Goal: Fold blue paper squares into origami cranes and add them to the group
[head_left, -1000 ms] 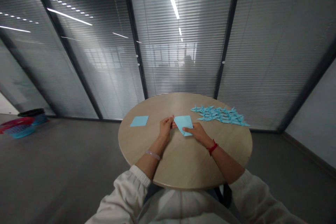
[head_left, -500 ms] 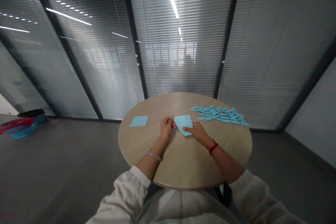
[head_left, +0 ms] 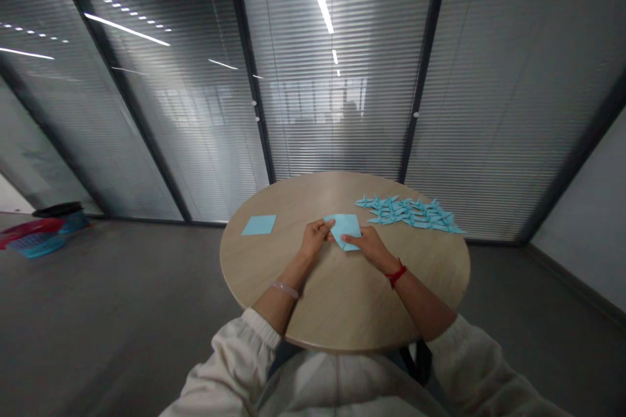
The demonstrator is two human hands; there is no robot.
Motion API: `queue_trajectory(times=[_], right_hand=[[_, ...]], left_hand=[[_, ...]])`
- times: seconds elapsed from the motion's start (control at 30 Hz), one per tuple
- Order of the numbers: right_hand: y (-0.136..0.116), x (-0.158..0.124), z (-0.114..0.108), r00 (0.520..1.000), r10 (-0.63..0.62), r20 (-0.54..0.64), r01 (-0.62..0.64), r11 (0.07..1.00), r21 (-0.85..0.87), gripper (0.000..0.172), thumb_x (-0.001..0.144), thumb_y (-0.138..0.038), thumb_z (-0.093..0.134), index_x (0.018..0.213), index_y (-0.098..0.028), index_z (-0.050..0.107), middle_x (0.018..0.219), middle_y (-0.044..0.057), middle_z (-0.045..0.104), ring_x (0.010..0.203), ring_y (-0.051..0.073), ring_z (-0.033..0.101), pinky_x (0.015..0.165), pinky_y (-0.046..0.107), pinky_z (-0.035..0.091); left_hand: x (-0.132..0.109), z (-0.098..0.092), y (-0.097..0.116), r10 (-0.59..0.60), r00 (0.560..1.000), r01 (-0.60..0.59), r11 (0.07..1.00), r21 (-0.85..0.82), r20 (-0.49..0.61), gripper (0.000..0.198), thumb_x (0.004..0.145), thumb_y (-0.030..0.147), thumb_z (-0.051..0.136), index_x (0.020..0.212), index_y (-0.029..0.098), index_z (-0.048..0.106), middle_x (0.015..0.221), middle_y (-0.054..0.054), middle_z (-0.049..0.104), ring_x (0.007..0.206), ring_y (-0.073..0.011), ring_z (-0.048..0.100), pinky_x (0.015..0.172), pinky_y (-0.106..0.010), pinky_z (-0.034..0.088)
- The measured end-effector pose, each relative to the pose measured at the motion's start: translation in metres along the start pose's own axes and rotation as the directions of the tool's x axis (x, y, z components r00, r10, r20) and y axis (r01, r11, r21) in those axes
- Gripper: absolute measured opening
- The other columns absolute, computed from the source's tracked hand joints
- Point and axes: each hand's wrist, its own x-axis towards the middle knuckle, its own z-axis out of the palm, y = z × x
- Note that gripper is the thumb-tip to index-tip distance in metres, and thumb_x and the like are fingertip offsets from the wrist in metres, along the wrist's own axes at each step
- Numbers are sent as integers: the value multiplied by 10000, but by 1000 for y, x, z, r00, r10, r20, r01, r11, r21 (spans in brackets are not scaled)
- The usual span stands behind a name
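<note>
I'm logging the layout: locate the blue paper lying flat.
In the head view, the flat paper lies on the table, near its left edge, left of the left hand.

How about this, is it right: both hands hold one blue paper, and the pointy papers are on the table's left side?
The side is wrong: the head view shows the pointy papers on the right side of the table. The left hand and right hand do hold one blue paper.

On the grey floor (head_left: 122,313), we see a red-and-blue plastic basket (head_left: 40,245) near the dark-framed glass partition (head_left: 313,91).
</note>
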Motion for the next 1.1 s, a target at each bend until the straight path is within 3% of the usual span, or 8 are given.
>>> queue_trajectory(times=[0.23,0.43,0.63,0.87,1.03,1.1], right_hand=[[4,1,-2,1000,-4,1,4,1000,0,425,631,-478,713,779,-81,740,658,55,660,566,153,555,533,252,412],[7,2,-2,1000,-13,-6,13,1000,-16,421,650,-475,703,793,-80,735,665,53,657,574,149,549,534,246,413],[5,2,-3,999,-37,-25,36,998,-41,430,651,-492,700,786,-85,731,658,49,657,593,160,557,553,254,427],[-1,1,-2,998,-41,-38,39,998,-53,424,651,-504,687,714,-85,713,627,33,629,572,151,539,552,253,408],[0,1,-2,997,-68,-45,69,998,7,418,671,-500,669,755,-93,719,658,33,641,604,154,546,592,266,422],[-1,1,-2,996,-70,-49,72,997,24,414,670,-491,673,773,-94,725,666,36,648,615,159,553,608,273,426]], left_hand=[[-4,1,5,-95,992,92,995,38,83,449,586,527,774,674,102,659,628,-49,644,591,-134,595,680,-291,502],[-5,3,6,-2,999,-6,990,142,52,480,552,560,771,520,130,560,487,28,513,497,-81,486,600,-247,476],[3,-3,-3,-71,994,46,956,291,78,541,548,646,716,514,139,532,483,23,522,494,-105,529,575,-257,478],[-1,-3,0,76,988,-136,836,532,134,537,723,658,556,553,149,579,532,-26,623,505,-126,567,566,-246,458],[-3,0,0,-127,965,8,888,460,229,590,718,721,497,613,145,569,544,-63,650,473,-134,574,524,-256,457],[-6,2,1,-143,954,2,880,476,262,599,720,726,489,601,144,563,492,-49,620,446,-126,556,511,-247,444]])
